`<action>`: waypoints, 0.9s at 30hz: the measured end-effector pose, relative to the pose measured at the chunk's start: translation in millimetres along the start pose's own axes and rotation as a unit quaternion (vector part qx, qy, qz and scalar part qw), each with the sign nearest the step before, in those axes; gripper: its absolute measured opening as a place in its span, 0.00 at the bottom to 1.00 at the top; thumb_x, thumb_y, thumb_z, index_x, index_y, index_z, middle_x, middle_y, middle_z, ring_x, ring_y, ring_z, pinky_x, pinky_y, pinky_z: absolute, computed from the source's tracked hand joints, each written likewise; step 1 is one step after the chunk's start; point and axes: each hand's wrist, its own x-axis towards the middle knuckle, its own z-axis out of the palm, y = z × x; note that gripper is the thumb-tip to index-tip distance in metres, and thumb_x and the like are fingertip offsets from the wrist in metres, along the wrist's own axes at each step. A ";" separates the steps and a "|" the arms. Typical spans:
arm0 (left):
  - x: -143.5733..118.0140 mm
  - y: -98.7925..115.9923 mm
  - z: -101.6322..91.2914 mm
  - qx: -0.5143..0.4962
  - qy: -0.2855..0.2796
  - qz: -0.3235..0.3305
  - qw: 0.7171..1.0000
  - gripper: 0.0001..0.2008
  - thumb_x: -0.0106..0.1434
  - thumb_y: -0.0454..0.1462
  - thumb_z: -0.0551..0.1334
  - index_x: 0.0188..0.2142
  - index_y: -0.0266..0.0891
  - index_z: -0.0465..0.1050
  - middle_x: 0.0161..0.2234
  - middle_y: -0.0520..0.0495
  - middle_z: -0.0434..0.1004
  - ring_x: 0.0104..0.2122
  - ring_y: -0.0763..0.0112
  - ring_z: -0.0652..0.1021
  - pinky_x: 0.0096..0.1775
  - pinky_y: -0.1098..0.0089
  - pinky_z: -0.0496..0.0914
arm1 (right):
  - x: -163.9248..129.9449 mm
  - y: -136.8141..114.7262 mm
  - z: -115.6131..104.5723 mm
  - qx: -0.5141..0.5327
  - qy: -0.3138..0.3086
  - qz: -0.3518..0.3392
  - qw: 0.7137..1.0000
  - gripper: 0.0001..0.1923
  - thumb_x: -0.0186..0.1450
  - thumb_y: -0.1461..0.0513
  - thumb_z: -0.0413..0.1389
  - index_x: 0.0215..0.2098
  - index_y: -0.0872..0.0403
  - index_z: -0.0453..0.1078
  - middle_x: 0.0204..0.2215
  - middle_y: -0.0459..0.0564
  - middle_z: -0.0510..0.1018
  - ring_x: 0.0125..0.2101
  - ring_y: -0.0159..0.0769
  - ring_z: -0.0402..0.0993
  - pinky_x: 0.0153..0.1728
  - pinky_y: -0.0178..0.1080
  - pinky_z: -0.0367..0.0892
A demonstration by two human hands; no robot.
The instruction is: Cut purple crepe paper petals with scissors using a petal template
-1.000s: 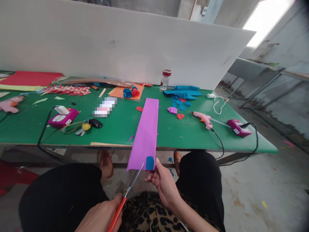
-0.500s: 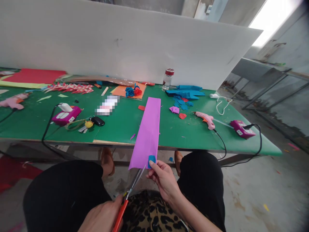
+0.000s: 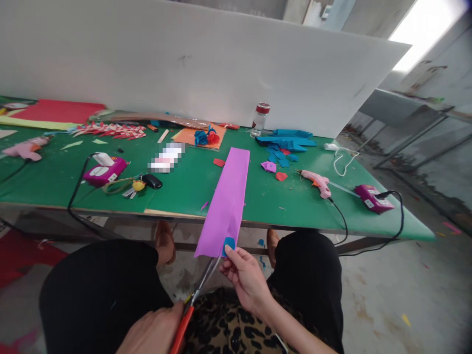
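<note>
A long purple paper strip (image 3: 228, 194) lies on the green table (image 3: 184, 182) and hangs over its near edge toward my lap. My right hand (image 3: 247, 278) pinches the strip's near end together with a small blue paper piece (image 3: 229, 244). My left hand (image 3: 155, 332) grips red-handled scissors (image 3: 195, 300), whose blades point up at the strip's bottom edge just left of the blue piece.
A pink glue gun (image 3: 313, 179) and a magenta box (image 3: 372, 199) with a black cable sit at right. Blue paper scraps (image 3: 285, 145), a jar (image 3: 260, 119), paper flowers (image 3: 206, 137), keys (image 3: 142, 183) and another magenta box (image 3: 105, 172) lie on the table. A white board (image 3: 206, 64) stands behind.
The blue piece has slid lower under my right thumb, and the scissor blades have risen to the strip's bottom edge. The view shifted slightly.
</note>
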 end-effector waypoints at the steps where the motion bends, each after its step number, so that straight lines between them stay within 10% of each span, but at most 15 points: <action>1: 0.7 -1.9 0.9 0.020 -0.006 -0.001 1.000 0.21 0.57 0.32 0.54 0.49 0.43 0.71 0.41 0.43 0.82 0.43 0.53 0.79 0.43 0.63 0.68 | 0.0 0.7 -0.5 0.001 0.003 0.001 1.000 0.22 0.41 0.53 0.73 0.21 0.56 0.69 0.14 0.40 0.69 0.18 0.25 0.64 0.27 0.31 0.67; 7: -2.1 4.0 -5.9 0.007 -0.010 0.042 0.999 0.19 0.57 0.30 0.50 0.45 0.40 0.71 0.31 0.44 0.81 0.32 0.56 0.81 0.36 0.64 0.69 | 1.5 5.1 -2.0 -0.001 0.003 -0.011 1.000 0.22 0.42 0.53 0.73 0.23 0.56 0.69 0.15 0.40 0.70 0.19 0.25 0.64 0.26 0.29 0.66; 27: 3.1 34.4 -8.6 -0.010 0.039 0.033 0.999 0.16 0.61 0.30 0.48 0.45 0.35 0.68 0.38 0.35 0.81 0.40 0.50 0.81 0.38 0.60 0.69 | -2.5 6.9 -4.5 0.027 -0.011 -0.022 0.999 0.19 0.46 0.55 0.72 0.24 0.53 0.68 0.20 0.40 0.74 0.22 0.26 0.68 0.29 0.31 0.66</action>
